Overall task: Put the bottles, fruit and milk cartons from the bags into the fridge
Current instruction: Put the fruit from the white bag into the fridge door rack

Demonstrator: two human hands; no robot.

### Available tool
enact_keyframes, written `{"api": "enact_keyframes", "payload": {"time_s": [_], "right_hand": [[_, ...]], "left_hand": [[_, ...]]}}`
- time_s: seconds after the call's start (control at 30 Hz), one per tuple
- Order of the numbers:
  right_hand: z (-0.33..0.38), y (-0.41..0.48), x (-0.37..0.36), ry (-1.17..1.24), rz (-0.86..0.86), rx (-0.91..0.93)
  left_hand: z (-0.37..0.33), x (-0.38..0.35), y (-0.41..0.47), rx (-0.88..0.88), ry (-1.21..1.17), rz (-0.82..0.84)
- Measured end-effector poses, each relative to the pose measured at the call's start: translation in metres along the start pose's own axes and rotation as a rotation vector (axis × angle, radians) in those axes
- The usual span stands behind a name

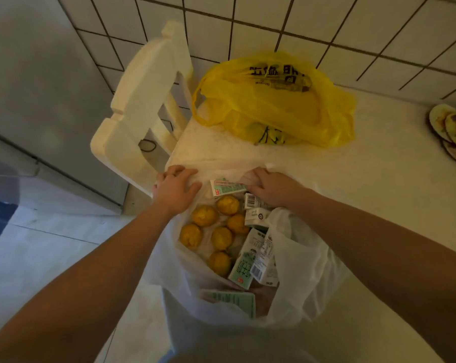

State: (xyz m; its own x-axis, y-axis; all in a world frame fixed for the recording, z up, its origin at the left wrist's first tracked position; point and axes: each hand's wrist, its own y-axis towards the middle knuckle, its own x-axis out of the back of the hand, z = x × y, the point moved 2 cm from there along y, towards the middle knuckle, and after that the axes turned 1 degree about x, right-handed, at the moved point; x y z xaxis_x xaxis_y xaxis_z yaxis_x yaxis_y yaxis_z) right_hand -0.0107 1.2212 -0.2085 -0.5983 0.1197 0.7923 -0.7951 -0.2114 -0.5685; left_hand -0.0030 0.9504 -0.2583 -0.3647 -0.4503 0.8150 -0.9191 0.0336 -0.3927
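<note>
**Both hands on the white bag, nothing out yet**

On my feed the fingers (pixel 182 172) of the left hand (pixel 175 189) are curled over the far rim of the white bag (pixel 302 268), gripping the thin plastic. The right hand (pixel 272 188) does the same a bit further along, its fingers bunched into the film right next to a small carton lying on its side. Between them the bag mouth is pulled wide.

Inside, the fruit (pixel 204 215) sits on the left side, a cluster of round orange-yellow pieces. The milk cartons (pixel 243 260) are piled on the right, green and white, tipped at all angles. One more shows through the plastic at the near side.

The bag sits on the pale tabletop (pixel 384 184). Further back is a yellow bag (pixel 274 100), slumped against the tiled wall (pixel 326 24); I can't tell what's in it. A white chair (pixel 143 100) stands just left of the tabletop.
</note>
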Motion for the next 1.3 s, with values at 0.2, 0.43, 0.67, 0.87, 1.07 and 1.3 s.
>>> {"api": "enact_keyframes", "payload": {"time_s": [0.2, 0.43, 0.67, 0.87, 1.07, 1.3], "right_hand": [[0.025, -0.032, 0.011, -0.029, -0.055, 0.107], [0.062, -0.068, -0.004, -0.067, -0.193, 0.356], [0.102, -0.059, -0.043, -0.237, -0.119, 0.392], [0.124, -0.041, -0.055, -0.436, -0.109, 0.334], [0.124, -0.048, -0.052, -0.352, -0.260, 0.323], [0.114, -0.110, -0.034, 0.055, -0.497, 0.194]], "left_hand": [[-0.005, 0.017, -0.020, -0.125, -0.207, -0.079], [-0.014, 0.021, -0.087, -0.180, -0.173, -0.140], [-0.008, -0.022, -0.132, -0.114, 0.014, -0.096], [0.002, -0.040, -0.137, 0.039, -0.022, -0.082], [0.005, -0.041, -0.143, 0.052, -0.125, -0.085], [0.004, -0.026, -0.169, -0.077, -0.285, -0.238]]}}
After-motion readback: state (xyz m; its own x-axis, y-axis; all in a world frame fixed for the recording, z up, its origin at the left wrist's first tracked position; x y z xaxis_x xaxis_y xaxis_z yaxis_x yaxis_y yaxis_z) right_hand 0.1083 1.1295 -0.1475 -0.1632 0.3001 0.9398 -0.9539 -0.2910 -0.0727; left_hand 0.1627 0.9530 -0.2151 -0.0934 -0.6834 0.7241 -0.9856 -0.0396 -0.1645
